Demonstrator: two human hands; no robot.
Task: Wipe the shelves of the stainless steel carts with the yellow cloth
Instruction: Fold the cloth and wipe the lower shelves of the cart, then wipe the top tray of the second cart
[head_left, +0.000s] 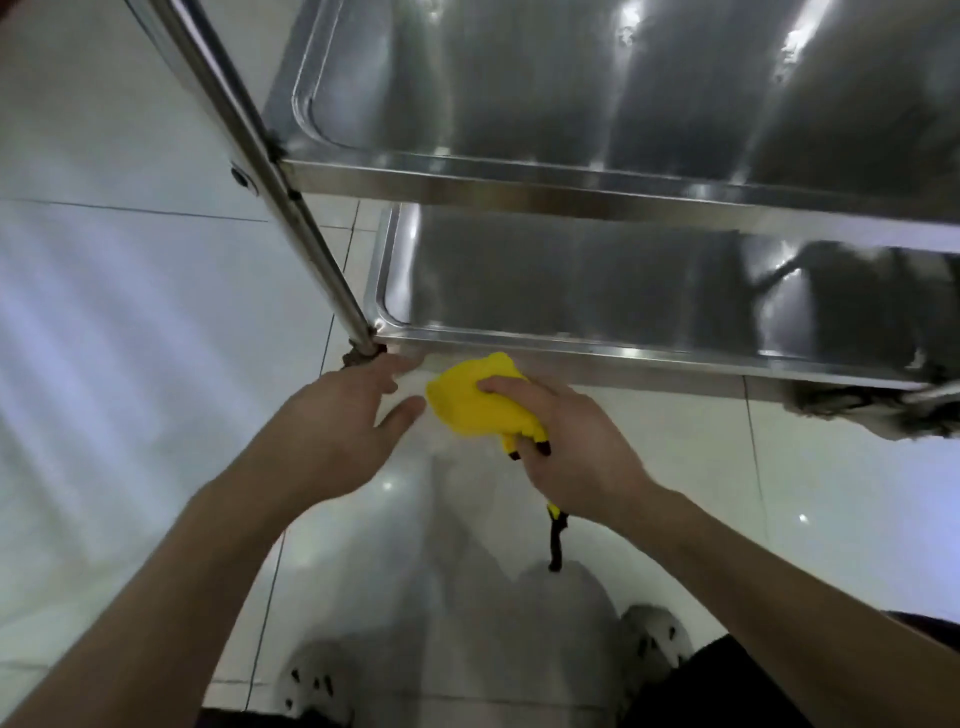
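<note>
A steel cart (597, 202) stands on a glossy white tiled floor (130, 312), with 2 shelves showing: an upper shelf (571, 93) and a lower shelf (571, 291). The right hand (576, 447) grips the bunched yellow cloth (478, 400) at the lower shelf's front rim. The left hand (332, 421) is spread with straight fingers just beside it, near the corner post (291, 208). The cart's right end is blurred and cut off.

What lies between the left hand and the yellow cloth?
Nothing: the head view shows only bare floor between left hand and yellow cloth.
</note>
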